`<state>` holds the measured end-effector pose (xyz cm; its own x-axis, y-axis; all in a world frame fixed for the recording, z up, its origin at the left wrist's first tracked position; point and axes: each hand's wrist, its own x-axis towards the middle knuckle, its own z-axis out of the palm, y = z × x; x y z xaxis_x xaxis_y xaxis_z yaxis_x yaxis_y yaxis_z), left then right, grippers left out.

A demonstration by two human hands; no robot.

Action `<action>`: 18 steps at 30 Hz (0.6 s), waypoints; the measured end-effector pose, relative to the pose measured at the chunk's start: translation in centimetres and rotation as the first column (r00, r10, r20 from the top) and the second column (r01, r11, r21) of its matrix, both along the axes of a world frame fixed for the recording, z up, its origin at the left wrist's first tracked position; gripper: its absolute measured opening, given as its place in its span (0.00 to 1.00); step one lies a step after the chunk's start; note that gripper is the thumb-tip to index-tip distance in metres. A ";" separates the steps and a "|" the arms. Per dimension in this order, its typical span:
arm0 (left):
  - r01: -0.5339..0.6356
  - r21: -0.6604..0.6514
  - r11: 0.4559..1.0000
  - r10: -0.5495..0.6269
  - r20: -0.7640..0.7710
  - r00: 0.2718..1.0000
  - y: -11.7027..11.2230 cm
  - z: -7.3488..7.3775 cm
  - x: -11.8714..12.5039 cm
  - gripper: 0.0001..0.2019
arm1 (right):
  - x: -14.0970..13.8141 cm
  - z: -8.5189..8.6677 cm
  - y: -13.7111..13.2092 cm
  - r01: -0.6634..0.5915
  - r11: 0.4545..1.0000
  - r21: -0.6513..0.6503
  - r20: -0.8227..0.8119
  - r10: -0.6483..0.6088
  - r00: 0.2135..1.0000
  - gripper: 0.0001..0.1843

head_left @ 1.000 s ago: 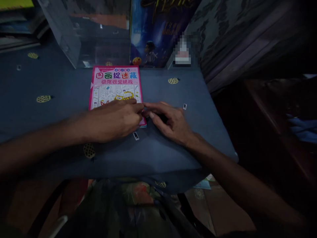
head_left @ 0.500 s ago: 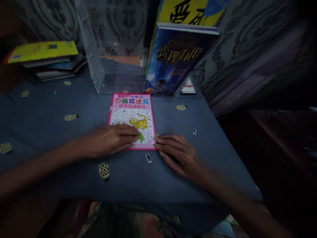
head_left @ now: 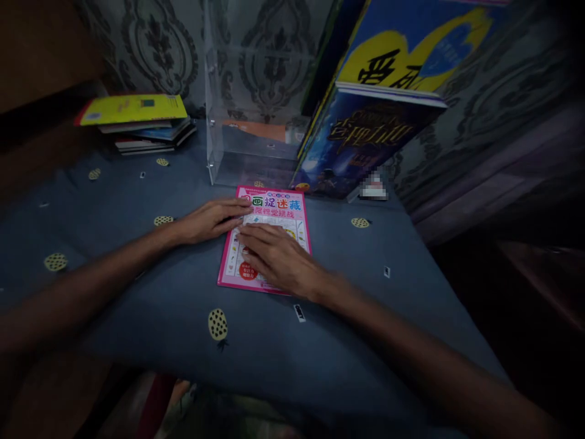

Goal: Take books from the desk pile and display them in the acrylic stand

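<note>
A pink-bordered picture book (head_left: 299, 213) lies flat and closed on the blue patterned tablecloth (head_left: 173, 323). My left hand (head_left: 212, 219) rests at its upper left edge, fingers stretched over part of the title. Across the middle of the cover lies my right hand (head_left: 278, 253), palm down with fingers extended, hiding much of the drawing. The fingertips of both hands are close together. Neither hand grips anything.
Behind the book stands a clear acrylic rack (head_left: 212, 140). On its right side a dark blue book (head_left: 351, 146) leans upright before a blue and yellow one (head_left: 411, 46). A stack of books (head_left: 137, 110) lies at the back left, by the patterned wall.
My left hand has moved up to the book's upper left edge. My right hand has gone from the lower right corner onto the middle of the cover. The view has shifted left.
</note>
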<state>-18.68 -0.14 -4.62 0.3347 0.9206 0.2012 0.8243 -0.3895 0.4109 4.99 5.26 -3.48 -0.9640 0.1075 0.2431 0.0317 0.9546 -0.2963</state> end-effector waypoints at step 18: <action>-0.022 0.061 0.998 0.021 0.017 1.000 0.0 -1.1 -0.1 0.19 | 3.9 0.5 -4.5 -0.060 0.968 -0.242 0.123 0.092 0.988 0.30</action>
